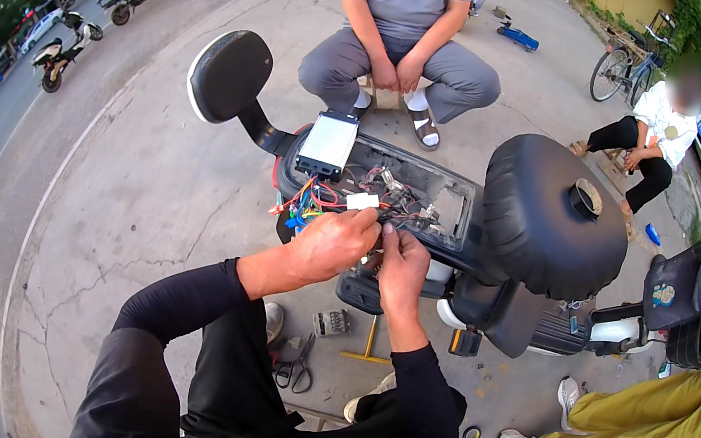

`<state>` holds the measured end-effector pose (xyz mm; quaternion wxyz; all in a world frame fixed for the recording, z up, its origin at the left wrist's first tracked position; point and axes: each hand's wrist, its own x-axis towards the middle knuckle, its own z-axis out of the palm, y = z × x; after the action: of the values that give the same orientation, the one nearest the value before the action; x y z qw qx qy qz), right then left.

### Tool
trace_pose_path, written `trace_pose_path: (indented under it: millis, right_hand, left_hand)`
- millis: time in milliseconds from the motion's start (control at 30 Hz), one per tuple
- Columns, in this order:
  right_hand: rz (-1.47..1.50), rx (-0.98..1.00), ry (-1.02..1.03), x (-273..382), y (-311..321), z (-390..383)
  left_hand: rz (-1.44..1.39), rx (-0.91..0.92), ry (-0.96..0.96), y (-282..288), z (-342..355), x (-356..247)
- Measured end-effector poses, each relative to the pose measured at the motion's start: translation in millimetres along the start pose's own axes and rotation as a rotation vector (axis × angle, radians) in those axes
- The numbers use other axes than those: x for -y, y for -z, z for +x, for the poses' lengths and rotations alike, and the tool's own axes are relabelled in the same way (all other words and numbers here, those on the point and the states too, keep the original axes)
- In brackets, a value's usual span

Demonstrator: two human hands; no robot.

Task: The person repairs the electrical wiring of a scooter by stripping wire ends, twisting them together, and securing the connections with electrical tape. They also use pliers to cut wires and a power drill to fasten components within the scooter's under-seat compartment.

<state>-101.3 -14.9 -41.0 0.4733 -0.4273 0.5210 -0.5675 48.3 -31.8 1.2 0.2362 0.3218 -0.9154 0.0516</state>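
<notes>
My left hand [333, 239] and my right hand [404, 269] meet over the near edge of an electric scooter's open seat compartment [458, 176]. Both are closed, thumb and fingers pinching at thin dark wires [397, 214]; the exact spot gripped is mostly hidden by the fingertips. Just beyond my left fingers lies a white plastic connector [362, 202]. Coloured wires [306, 198] in red, blue, yellow and green hang from a silver controller box [327, 144], which rests on the compartment's left end. More tangled wiring fills the compartment.
The round black seat [552, 219] stands to the right, a backrest [228, 76] to the left. Scissors [296, 366], a yellow T-handled tool [370, 341], a bit case [331, 322] and a tape roll [471, 434] lie on the ground. A person [402, 39] sits opposite; others are at right.
</notes>
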Motion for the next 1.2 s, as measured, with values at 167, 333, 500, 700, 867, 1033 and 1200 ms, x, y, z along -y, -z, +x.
trace_pose_path:
  millis: [167, 333, 500, 700, 867, 1033, 1200]
  right_hand:
    - [-0.12, -0.012, 0.063, -9, -1, -5]
    - [-0.249, -0.048, 0.112, -8, -1, -5]
    - [-0.35, -0.054, 0.164, -6, -2, -4]
    - [-0.366, -0.087, 0.177, -1, -2, -4]
    - [-0.343, -0.064, 0.193, -5, -2, -4]
    - [-0.355, -0.077, 0.205, -9, -1, -5]
    - [-0.351, -0.058, 0.195, -6, -7, -6]
  left_hand:
    - [-0.014, 0.023, 0.024, 1, -5, -4]
    - [-0.034, -0.002, 0.011, 0, -6, -6]
    - [-0.006, -0.009, 0.018, 0, -6, -5]
    - [-0.026, -0.032, 0.006, 0, -3, -6]
    - [0.01, -0.017, 0.012, 0, -6, -6]
    - [0.006, -0.034, 0.012, -4, -8, -9]
    - [-0.017, -0.028, 0.023, -1, -12, -3]
